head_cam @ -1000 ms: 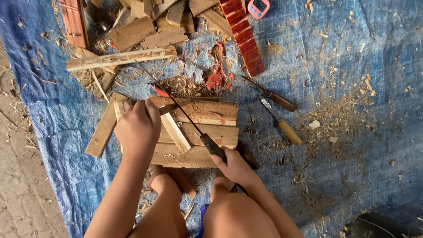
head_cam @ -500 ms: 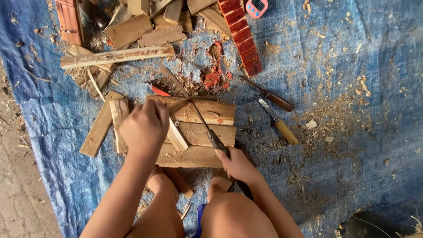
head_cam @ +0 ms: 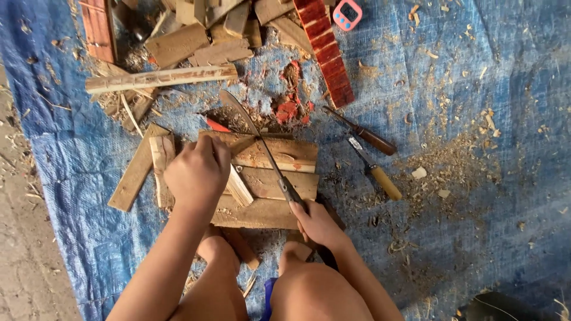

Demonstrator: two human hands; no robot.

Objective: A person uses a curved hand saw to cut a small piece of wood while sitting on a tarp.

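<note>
right hand (head_cam: 318, 224) grips knife (head_cam: 262, 145) handle | blade points up-left, long axis diagonal | left hand (head_cam: 196, 175) clasps stick (head_cam: 239, 187) on boards (head_cam: 279, 178)

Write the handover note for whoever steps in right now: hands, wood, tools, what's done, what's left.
Left hand: closed on a small pale wood strip, steadying it on the plank block.
Right hand: grips the handle of the long knife, blade lying across the block, tip pointing away.
Two chisels lie on the blue tarp to the right, untouched.
Done: shavings and chips litter the tarp.
Left: the strip is in hand and uncut as far as can be seen.
</note>
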